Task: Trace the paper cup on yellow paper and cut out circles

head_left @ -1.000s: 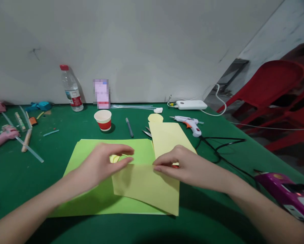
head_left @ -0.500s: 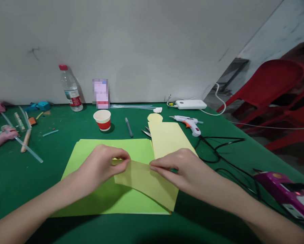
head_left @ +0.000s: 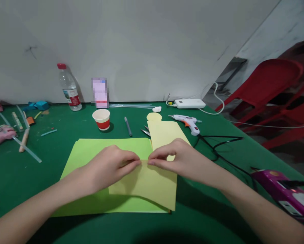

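Note:
A pale yellow sheet of paper (head_left: 148, 183) is pinched along its far edge by both my hands, its near edge bowed above a stack of green paper (head_left: 90, 149). My left hand (head_left: 113, 167) grips that edge between thumb and fingers. Just to its right, my right hand (head_left: 170, 156) holds the same edge in a like pinch, with a small gap between the fingertips. Beyond my right hand lies another yellow sheet (head_left: 168, 132), partly covered by the hand. A yellow paper circle (head_left: 154, 117) touches its far end, and scissors (head_left: 145, 131) show partly beside it.
A paper cup (head_left: 101, 120), a marker (head_left: 128, 126) and a water bottle (head_left: 69, 89) stand or lie behind the paper. At right are a white glue gun (head_left: 188, 122), its black cable and a purple power strip (head_left: 284, 193). A pink glue gun (head_left: 3, 135) lies left.
My left hand has slid right along the sheet's edge, closer to my right hand. My right hand has risen slightly, and the sheet now faces me more fully.

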Available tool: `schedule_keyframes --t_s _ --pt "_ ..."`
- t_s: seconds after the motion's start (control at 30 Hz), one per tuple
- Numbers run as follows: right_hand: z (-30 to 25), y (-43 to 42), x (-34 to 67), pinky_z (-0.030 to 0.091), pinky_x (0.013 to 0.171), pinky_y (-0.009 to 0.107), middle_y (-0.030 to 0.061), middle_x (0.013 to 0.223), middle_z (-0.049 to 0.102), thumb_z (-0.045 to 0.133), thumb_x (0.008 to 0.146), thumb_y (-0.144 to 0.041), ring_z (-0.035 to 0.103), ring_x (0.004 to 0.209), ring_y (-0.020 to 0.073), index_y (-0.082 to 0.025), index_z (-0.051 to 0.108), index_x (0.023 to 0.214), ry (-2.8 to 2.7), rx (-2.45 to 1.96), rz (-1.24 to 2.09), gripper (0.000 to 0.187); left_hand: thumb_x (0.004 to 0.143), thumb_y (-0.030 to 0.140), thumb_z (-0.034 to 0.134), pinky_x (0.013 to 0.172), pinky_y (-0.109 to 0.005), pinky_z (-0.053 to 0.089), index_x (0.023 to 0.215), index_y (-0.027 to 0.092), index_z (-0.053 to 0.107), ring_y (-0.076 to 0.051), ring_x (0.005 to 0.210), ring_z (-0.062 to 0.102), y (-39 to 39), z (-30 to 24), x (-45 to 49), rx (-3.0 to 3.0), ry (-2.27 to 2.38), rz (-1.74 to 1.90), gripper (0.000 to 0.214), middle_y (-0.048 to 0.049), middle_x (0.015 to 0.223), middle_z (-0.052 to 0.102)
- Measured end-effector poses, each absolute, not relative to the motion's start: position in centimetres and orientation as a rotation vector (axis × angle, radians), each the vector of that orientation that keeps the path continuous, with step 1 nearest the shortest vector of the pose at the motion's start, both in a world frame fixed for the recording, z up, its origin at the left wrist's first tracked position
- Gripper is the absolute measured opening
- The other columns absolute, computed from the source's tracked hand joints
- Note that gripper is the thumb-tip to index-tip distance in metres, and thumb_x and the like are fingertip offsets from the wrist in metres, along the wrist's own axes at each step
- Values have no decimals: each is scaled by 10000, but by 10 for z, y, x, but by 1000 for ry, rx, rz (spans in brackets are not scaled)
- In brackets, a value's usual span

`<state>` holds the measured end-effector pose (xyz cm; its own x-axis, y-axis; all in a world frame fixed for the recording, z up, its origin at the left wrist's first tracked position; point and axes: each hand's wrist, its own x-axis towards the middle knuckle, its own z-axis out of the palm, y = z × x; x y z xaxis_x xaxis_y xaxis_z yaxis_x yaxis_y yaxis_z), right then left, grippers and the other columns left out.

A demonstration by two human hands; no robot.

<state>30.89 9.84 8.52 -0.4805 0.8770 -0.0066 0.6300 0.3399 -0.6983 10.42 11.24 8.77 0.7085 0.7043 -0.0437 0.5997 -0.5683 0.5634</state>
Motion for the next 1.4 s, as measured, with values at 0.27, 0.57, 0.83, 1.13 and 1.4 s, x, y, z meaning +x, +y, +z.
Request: schedule_keyframes --t_s 0.27,0.57,0.83,1.13,1.4 --pt "82 128 321 225 296 173 -40 424 469 691 625 -362 300 361 43 -140 727 668 -1868 -1418 1237 229 834 419 463 356 -157 298 728 160 613 -48 354 395 125 88 87 1895 1137 263 318 66 483 447" --pt "81 138 332 472 595 223 25 779 673 699 646 -345 607 681 131 -160 672 758 -1689 -1216 1513 218 835 427 455 344 -135 300 785 171 556 -31 351 370 143 84 74 1696 1132 558 279 69 516 473" --pt "89 117 321 368 468 188 -11 610 582 655 693 -302 512 554 98 -141 612 620 -1916 -1230 1336 182 788 400 563 724 -254 509 1023 218 595 -186 878 619 126 80 85 1596 871 313 299 -27 1017 656" --pt "94 78 294 426 451 211 5 546 613 644 712 -290 516 491 115 -169 615 528 -1575 -1164 714 223 692 383 680 584 -230 568 868 219 686 -200 741 667 94 78 97 1447 1041 883 241 -14 877 713" --pt "97 68 296 442 434 182 -35 482 582 649 731 -204 502 448 92 -204 634 528 -1575 -1086 558 204 668 197 700 532 -136 543 716 271 714 -128 609 658 90 80 98 1552 1045 1023 89 52 707 710"
